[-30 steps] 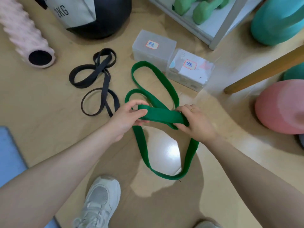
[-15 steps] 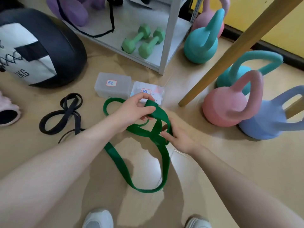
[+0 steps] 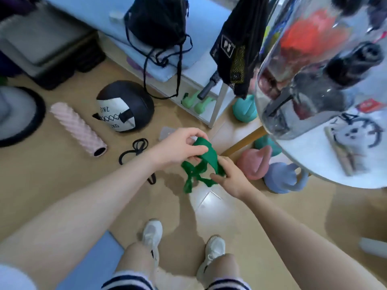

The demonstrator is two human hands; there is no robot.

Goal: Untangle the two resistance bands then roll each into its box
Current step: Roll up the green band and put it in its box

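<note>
The green resistance band (image 3: 207, 156) hangs bunched in the air above the floor, held between both hands. My left hand (image 3: 180, 147) grips its upper end, fingers curled round the fold. My right hand (image 3: 229, 176) pinches the lower part, with loose loops dangling to the left of it. The black resistance band (image 3: 134, 151) lies in loops on the floor to the left, partly hidden by my left forearm. One clear box (image 3: 166, 132) shows just behind my left hand; the other box is hidden.
A pink foam roller (image 3: 77, 128) and a black medicine ball (image 3: 123, 105) lie on the left. Pink (image 3: 254, 162), blue (image 3: 282, 176) and teal kettlebells (image 3: 245, 110) stand on the right beside a white round table (image 3: 335, 143). A shelf with green dumbbells (image 3: 195, 101) is behind.
The view has risen high above the floor. The green band has been lifted off the floor and gathered into a shorter bunch between my hands.
</note>
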